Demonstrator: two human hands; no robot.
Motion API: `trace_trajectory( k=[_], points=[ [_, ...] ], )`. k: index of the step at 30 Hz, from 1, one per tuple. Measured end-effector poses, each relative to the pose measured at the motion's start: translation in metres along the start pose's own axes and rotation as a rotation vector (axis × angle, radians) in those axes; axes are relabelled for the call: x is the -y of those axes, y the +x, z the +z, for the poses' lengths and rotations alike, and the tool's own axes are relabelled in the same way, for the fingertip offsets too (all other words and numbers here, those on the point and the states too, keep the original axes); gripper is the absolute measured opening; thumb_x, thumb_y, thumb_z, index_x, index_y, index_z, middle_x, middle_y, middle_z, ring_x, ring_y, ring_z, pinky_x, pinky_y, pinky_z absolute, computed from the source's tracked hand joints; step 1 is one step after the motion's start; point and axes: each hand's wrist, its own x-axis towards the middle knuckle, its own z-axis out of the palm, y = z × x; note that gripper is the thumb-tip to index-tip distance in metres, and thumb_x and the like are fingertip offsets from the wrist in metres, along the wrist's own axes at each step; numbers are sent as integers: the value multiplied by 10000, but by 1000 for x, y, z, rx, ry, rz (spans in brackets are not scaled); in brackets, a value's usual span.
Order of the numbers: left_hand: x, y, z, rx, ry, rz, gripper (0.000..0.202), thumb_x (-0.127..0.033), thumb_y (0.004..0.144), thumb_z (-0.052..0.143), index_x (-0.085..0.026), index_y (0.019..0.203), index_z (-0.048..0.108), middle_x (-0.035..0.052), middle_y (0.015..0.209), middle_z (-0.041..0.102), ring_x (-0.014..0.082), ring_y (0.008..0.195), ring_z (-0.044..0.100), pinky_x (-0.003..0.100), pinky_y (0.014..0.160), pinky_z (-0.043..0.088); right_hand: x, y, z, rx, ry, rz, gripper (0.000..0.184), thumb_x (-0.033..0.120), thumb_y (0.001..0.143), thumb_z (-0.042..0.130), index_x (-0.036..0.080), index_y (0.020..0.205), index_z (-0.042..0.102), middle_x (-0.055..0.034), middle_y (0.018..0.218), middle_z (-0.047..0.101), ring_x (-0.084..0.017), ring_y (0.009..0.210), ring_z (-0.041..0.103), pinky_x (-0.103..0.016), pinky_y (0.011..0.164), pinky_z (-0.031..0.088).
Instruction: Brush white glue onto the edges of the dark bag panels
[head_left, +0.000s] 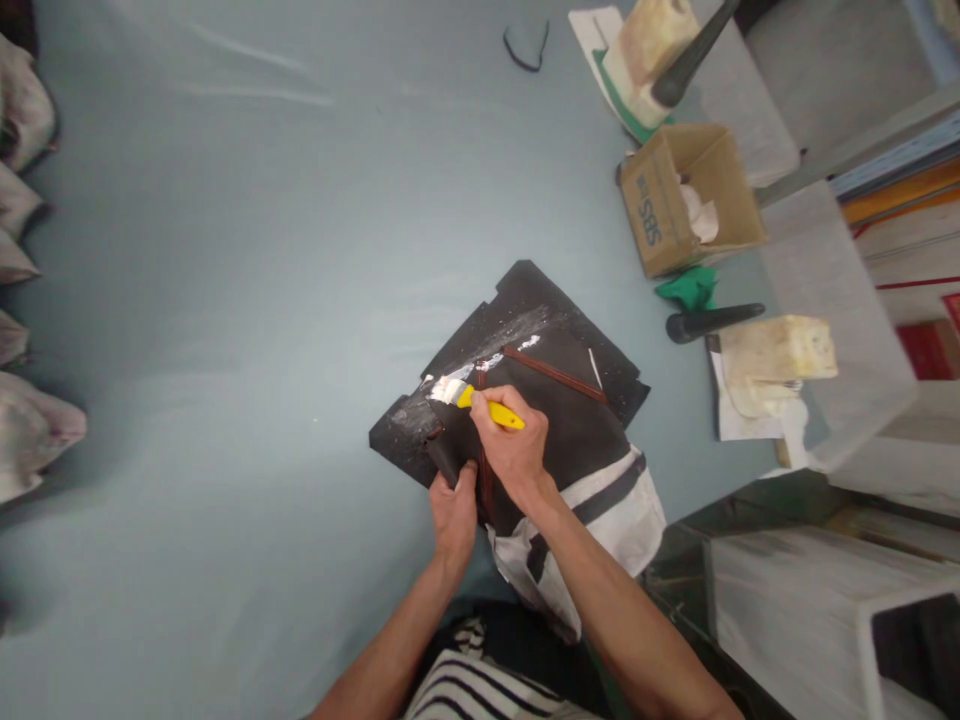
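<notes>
My right hand (512, 446) is closed round a yellow-handled brush (480, 402) whose white bristles rest on the left edge of a dark brown leather piece (570, 420). That piece lies on a black backing sheet (517, 305) smeared with white glue. My left hand (453, 508) presses down on the leather's lower left edge, fingers curled on it. A white and black striped cloth (607, 510) sits under the leather's lower right part.
An open cardboard box (679, 195) stands at the upper right, with a green rag (688, 288), a black-handled tool (712, 322) and yellowish blocks (780, 350) nearby. White bins (832, 330) line the right. Several pale bags (30, 430) lie along the left edge.
</notes>
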Motion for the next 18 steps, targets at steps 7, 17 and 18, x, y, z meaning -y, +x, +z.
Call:
trace_trajectory(
  k=[7,17,18],
  points=[
    [-1,2,0,-61,85,-17,481,-509,710,730,-117,988,755,134,985,796,292,932,707,400,886,539,-34,45,-35,-175,-132,47,250,406,940,611,239,774,692,9,690,727,-158,605,660,-261,624,465],
    [6,5,3,-156,187,-10,520,-527,763,703,-136,1104,742,147,1138,793,340,1099,716,459,1017,550,-65,89,-65,-192,-134,193,301,467,945,600,251,766,709,13,693,749,-179,635,689,-268,656,475],
    [5,5,4,-169,202,-16,513,-523,764,702,-136,1097,746,148,1125,794,342,1089,719,465,1015,555,-68,93,-68,-204,-136,205,311,478,949,592,249,776,710,6,698,753,-183,639,691,-268,653,479]
  ],
)
